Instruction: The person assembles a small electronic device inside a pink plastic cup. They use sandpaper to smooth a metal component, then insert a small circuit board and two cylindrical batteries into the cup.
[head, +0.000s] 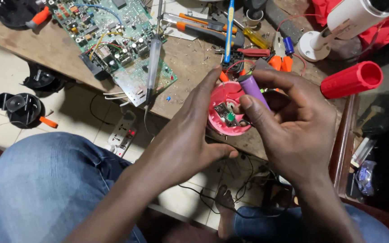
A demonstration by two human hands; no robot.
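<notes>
Round pink shell (pixel 221 96) open side up, small green board (pixel 227 114) inside, maybe thin wires too. Purple battery (pixel 253 88) tilted over its right edge, between fingers.

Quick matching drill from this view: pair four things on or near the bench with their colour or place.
Things:
1. Cylindrical cell
2. Round housing
3. Circuit board
4. Power strip

Descriptions:
A. Green, flat on the bench
B. Purple, pinched in the right hand
C. White, on the floor tiles
D. Pink, between the left hand and the right hand

Pairs: 1-B, 2-D, 3-A, 4-C
</notes>
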